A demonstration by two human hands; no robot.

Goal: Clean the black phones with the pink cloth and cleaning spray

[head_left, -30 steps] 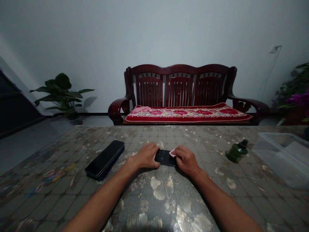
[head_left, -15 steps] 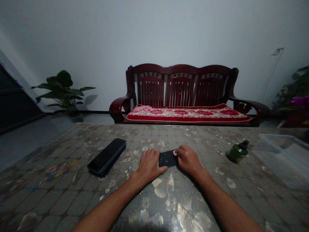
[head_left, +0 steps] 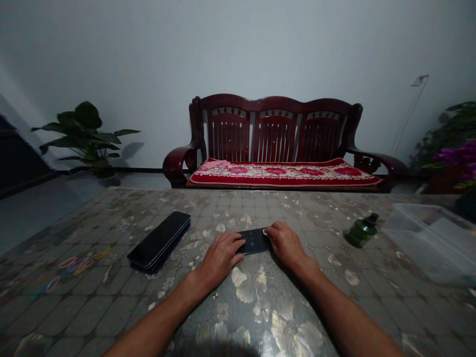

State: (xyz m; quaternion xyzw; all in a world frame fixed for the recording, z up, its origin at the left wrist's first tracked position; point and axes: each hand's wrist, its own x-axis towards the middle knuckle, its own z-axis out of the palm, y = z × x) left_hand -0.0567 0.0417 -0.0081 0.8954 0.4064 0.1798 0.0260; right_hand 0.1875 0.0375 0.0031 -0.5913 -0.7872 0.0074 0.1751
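A dark phone (head_left: pixel 253 241) lies flat on the patterned table in front of me, with pale spots like droplets on its upper face. My left hand (head_left: pixel 223 253) grips its left end, thumb along the near edge and fingers over the far side. At the phone's right end, my right hand (head_left: pixel 284 243) is closed on a small pink pad (head_left: pixel 265 231), pressed to the far right corner. Only a sliver of the pad shows; the fingers cover the rest. Left of my hands rests a stack of phones (head_left: pixel 160 240), the top one with its black screen up.
Coloured rubber bands (head_left: pixel 80 265) are scattered at the left. A green spray bottle (head_left: pixel 361 231) stands to the right, beside a clear plastic box (head_left: pixel 427 248). Beyond the table's far edge is a wooden bench (head_left: pixel 275 129) with a red floral cover, and a potted plant (head_left: pixel 85 131).
My left hand has drawn back leftward, its thumb no longer stretched along the phone's near edge. The right hand and pink pad stay at the right end. The whole view has shifted slightly.
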